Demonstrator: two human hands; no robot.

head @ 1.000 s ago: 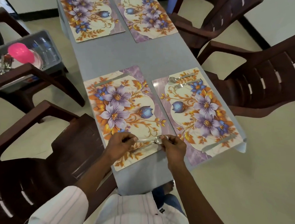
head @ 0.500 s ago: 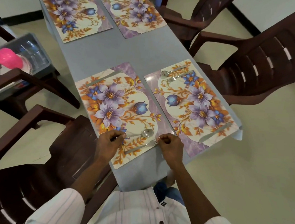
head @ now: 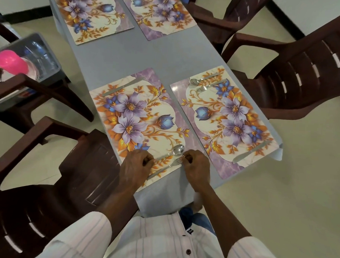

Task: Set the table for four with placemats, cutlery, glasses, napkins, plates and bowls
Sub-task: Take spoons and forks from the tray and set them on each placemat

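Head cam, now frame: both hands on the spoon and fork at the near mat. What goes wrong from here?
1. The spoon and fork lie close together; as the left hand and right hand adjust one, the other may get knocked askew.
2. The near placemat reaches the table edge by the chair; a tug could slide it over.
3. The knife on the right placemat sits near the table corner; a bump may drop it.
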